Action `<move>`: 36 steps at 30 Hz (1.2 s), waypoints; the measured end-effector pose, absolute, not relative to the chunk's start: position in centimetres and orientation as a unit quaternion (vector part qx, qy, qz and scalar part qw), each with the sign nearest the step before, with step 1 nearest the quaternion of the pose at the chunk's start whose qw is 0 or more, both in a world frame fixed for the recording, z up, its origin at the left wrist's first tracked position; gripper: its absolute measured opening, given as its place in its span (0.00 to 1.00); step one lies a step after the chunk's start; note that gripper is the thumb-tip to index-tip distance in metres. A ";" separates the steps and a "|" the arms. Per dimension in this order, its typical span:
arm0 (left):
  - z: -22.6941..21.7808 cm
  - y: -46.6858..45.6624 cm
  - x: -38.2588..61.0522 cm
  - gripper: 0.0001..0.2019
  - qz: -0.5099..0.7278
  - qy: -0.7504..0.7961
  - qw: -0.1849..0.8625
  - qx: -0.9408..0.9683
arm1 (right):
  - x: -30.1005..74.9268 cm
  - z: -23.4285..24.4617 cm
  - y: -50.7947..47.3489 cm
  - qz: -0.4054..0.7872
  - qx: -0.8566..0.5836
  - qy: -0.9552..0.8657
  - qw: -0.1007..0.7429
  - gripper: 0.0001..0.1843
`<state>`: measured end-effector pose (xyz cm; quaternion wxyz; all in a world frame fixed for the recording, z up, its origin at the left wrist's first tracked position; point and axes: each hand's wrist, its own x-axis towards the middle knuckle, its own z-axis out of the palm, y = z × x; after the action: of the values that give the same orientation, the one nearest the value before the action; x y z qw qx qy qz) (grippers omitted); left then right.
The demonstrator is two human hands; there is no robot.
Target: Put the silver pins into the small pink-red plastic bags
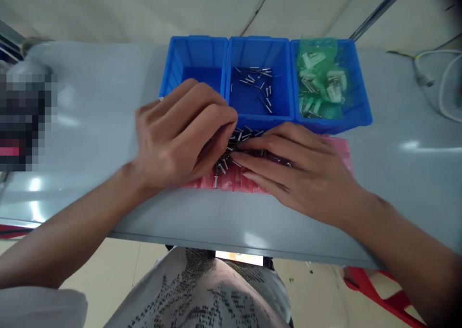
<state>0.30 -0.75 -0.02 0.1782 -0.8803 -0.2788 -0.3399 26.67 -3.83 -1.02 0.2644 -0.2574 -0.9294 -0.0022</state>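
Observation:
A heap of small metal pins (236, 142) lies on a pink plastic sheet (231, 179) on the grey table (90, 125), just in front of three blue bins. My left hand (180, 135) is curled over the heap's left side, its fingertips pinched down among the pins. My right hand (296, 169) lies flat, fingers stretched out and pressed on the pins and sheet. The left bin (195, 60) looks empty. Several pins lie in the middle bin (258, 85). The right bin (355, 104) holds green plastic bags of small parts (319, 85).
White cables (440, 85) lie at the table's far right. A pixelated patch (25, 121) covers something at the left edge. A red plastic object (375, 289) sits on the floor below the table's front edge, right of my lap.

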 end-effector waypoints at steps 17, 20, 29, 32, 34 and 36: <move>0.1 -0.7 0.6 0.07 -0.349 -0.235 0.184 -0.888 | 26.6 -0.8 -4.1 -0.047 -0.313 -0.902 0.295 0.15; 0.3 -0.6 0.6 0.10 -0.352 -0.199 0.194 -0.894 | 26.4 0.1 -4.5 0.015 -0.353 -0.867 0.352 0.17; 0.8 -0.7 0.9 0.06 -0.334 -0.156 0.208 -0.906 | 25.8 1.3 -5.1 0.187 -0.394 -0.789 0.432 0.11; 0.6 -0.6 0.8 0.06 -0.336 -0.160 0.209 -0.904 | 25.7 1.4 -5.1 0.202 -0.378 -0.796 0.428 0.10; 0.4 -0.5 0.8 0.06 -0.347 -0.168 0.203 -0.900 | 25.7 1.3 -5.2 0.209 -0.397 -0.775 0.445 0.09; 0.1 -0.5 0.7 0.04 -0.364 -0.174 0.193 -0.894 | 25.6 1.1 -5.1 0.225 -0.438 -0.731 0.473 0.08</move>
<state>0.69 -0.53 0.13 0.1925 -0.8943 -0.1742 -0.3644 25.65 -5.12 1.07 0.4725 -0.4384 -0.7308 0.2245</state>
